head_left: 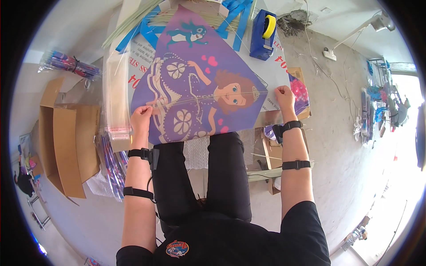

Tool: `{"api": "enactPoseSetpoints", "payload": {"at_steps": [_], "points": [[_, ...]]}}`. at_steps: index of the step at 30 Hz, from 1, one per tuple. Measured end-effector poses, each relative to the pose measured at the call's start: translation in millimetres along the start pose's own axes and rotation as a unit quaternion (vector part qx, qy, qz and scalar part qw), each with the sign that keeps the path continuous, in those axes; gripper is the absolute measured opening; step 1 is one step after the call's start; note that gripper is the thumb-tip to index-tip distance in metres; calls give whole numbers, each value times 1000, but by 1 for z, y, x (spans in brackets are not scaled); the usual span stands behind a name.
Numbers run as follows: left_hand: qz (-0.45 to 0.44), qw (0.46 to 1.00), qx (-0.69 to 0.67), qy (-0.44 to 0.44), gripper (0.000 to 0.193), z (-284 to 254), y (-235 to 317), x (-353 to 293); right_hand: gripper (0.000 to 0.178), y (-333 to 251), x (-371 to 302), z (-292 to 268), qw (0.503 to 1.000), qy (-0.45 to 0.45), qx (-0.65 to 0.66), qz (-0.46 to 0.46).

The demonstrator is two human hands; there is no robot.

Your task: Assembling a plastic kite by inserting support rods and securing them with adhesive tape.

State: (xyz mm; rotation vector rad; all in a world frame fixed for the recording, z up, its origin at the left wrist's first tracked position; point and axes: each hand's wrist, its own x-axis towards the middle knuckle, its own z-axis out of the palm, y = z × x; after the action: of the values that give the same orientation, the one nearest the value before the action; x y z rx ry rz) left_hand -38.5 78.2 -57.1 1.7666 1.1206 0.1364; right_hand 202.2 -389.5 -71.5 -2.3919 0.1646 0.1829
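Purple sheet (pixel 199 52) between both hands (pixel 141 116) (pixel 286 98)

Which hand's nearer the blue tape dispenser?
Right. The right hand is below the blue tape dispenser in the picture, beside the right corner of the purple sheet; the left hand is farther, at its left edge.

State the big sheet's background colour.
The sheet is purple, pinker at its top tip; see the head view.

On my remote feed the kite sail (pixel 202 84) looks smooth, whether cloth or film I can't tell. I see glossy hard plastic on the tape dispenser (pixel 261 48), shiny clear plastic sleeves (pixel 117 88), matt cardboard in the open box (pixel 66 148), and matt cloth trousers (pixel 227 177).
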Motion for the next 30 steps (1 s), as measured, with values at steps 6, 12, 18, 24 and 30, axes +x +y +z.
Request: {"api": "enactPoseSetpoints", "payload": {"at_steps": [6, 12, 18, 24, 30], "points": [[4, 1000, 19, 3, 17, -2, -4, 3, 17, -6, -3, 0, 1000, 0, -2, 0], [5, 1000, 23, 10, 18, 0, 4, -1, 17, -5, -4, -1, 1000, 7, -11, -6], [7, 1000, 25, 11, 19, -2, 3, 0, 17, -13, -8, -2, 1000, 4, -20, 3], [15, 999, 41, 10, 21, 1, 1, 2, 15, -11, -8, -1, 999, 27, -33, -28], [34, 998, 55, 5, 20, 1, -1, 3, 28, -22, -12, 0, 997, 13, -63, -32]]}}
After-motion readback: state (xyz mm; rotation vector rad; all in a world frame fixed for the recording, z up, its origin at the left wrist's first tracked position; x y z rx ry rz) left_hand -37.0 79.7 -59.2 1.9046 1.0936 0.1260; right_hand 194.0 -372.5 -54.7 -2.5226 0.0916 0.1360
